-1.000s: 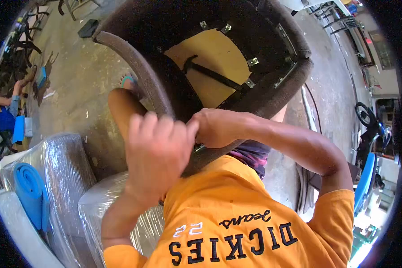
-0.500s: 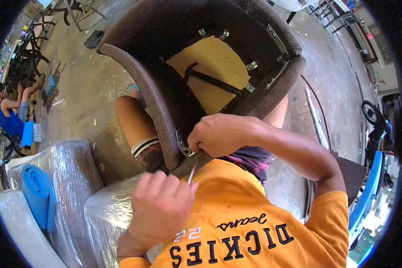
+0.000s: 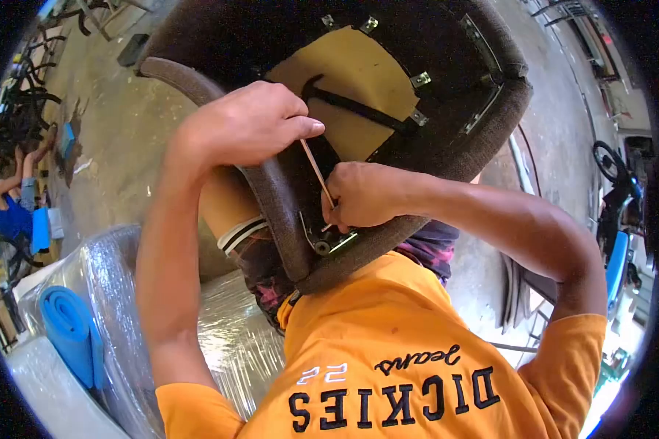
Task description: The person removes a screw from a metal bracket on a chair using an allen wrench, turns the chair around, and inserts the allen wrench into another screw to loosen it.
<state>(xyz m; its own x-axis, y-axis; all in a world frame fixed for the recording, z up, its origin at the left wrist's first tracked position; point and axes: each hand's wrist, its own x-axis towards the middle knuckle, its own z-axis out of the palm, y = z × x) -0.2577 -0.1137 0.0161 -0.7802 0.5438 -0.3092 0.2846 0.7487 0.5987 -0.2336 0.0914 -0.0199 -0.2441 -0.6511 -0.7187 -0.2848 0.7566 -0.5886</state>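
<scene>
My left hand (image 3: 260,124) is closed around the top end of a screwdriver (image 3: 317,172), whose handle is hidden in the fist. Its thin shaft slants down to my right hand (image 3: 362,194), whose fingers are closed around the lower end. That end is just above a metal bracket (image 3: 338,243) at the near corner of a dark brown upholstered chair frame (image 3: 277,212). Whether the tip touches a screw cannot be made out. Inside the frame, a dark hammer (image 3: 362,110) lies across a tan panel (image 3: 344,62).
More metal brackets (image 3: 419,79) line the frame's inner edge. Plastic-wrapped cushions (image 3: 117,293) and a rolled blue foam sheet (image 3: 69,329) are at left. Another person (image 3: 11,208) in blue sits at far left. A fan-like wheel shape (image 3: 609,162) stands at right.
My left hand has swung up and forward, bringing the screwdriver from near my shirt to above the corner bracket. My right hand has shifted slightly right and now grips the shaft.
</scene>
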